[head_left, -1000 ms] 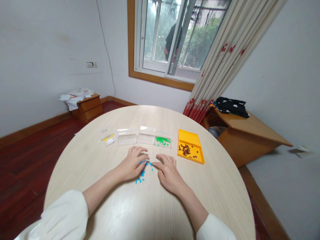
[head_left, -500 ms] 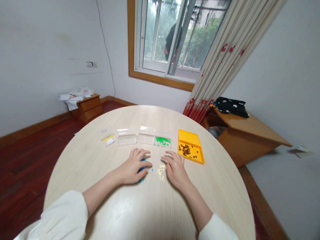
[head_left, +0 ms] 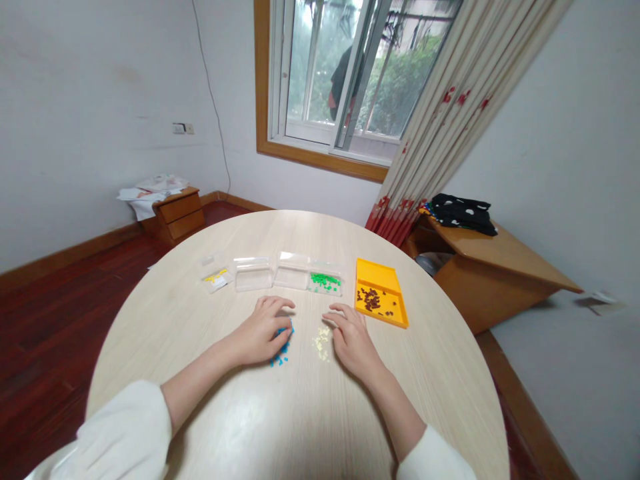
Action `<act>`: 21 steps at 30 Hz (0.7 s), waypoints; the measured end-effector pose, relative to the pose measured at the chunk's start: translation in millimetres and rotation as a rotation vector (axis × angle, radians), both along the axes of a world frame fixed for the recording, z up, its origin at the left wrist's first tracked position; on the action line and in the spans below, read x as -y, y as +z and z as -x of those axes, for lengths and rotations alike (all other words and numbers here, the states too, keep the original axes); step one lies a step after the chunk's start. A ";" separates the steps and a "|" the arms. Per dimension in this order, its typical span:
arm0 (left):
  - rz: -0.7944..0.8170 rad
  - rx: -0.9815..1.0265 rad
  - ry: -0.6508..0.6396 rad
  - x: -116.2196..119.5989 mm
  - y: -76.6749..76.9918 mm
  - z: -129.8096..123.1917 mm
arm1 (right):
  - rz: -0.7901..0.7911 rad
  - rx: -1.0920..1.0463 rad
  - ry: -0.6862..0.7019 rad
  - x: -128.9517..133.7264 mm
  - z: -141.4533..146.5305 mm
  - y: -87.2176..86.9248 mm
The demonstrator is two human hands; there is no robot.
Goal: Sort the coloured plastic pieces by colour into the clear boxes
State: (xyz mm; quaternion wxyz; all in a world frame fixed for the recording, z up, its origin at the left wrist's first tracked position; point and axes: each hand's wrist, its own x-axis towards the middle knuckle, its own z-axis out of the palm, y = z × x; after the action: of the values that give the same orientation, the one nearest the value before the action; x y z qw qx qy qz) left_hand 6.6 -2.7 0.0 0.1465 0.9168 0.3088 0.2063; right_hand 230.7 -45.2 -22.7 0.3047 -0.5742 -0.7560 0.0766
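Note:
My left hand (head_left: 263, 330) hovers over or rests at the left side of a pile of small blue pieces (head_left: 284, 348), its fingers curved and apart. Part of that pile is hidden under the fingers. To the right, my right hand (head_left: 350, 337) is beside small pale yellow pieces (head_left: 321, 343), fingers spread with nothing visible in them. Beyond the hands stand two clear boxes (head_left: 254, 279) (head_left: 291, 277) with nothing seen inside. A clear box of green pieces (head_left: 326, 281) adjoins them. An open yellow box (head_left: 401, 313) holds dark brown pieces (head_left: 371, 300).
A small clear case with yellow pieces (head_left: 216, 279) lies at the left on the round table (head_left: 300, 427). Behind are a low drawer cabinet (head_left: 181, 212), a curtain (head_left: 435, 127) and a wooden desk (head_left: 510, 260) with black cloth. A person is partly visible outside the window.
My left hand has shifted slightly left, uncovering more blue pieces. The single blue piece that lay between the piles no longer shows there. My right hand has barely moved.

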 end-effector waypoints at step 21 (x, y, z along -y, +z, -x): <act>0.146 -0.170 -0.003 -10.7 -1.0 19.8 | 0.008 -0.031 0.030 0.1 0.7 0.2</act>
State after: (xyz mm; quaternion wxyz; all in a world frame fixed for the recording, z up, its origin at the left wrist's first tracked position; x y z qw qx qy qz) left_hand -13.2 8.0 -1.0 0.1867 0.9184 0.3328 0.1043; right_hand 230.0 -45.4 -22.5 0.3130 -0.5628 -0.7594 0.0930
